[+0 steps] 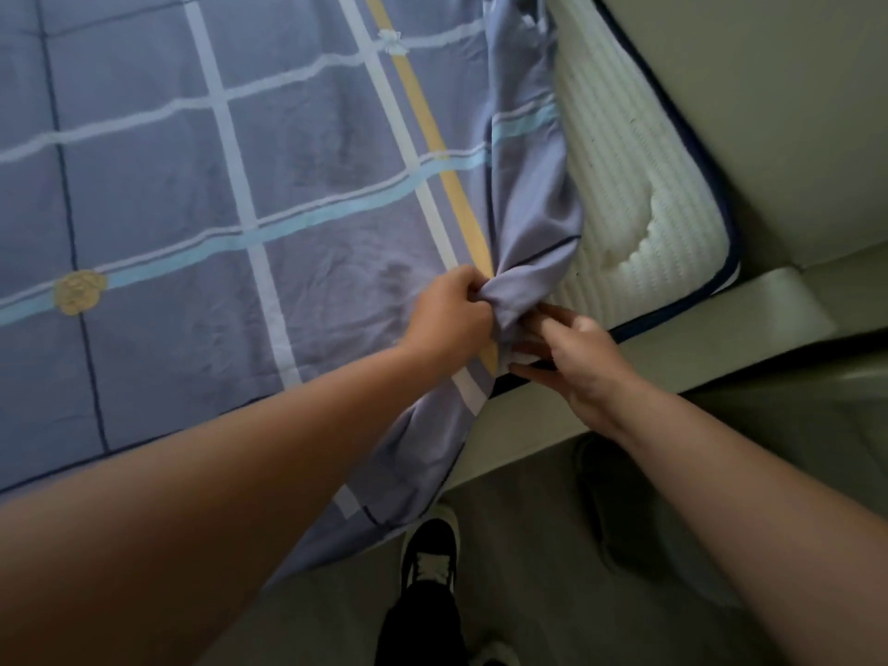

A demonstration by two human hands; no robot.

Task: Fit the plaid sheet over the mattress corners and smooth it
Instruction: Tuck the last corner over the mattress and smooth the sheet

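Pale floor and a beige bed frame fill the lower right, where the white quilted mattress lies bare at its corner and the blue-grey plaid sheet covers everything to the left. At centre, the left hand grips the sheet's bunched corner with curled fingers. The right hand reaches just beneath the bunch, its fingertips blurred, so I cannot tell whether they pinch the cloth.
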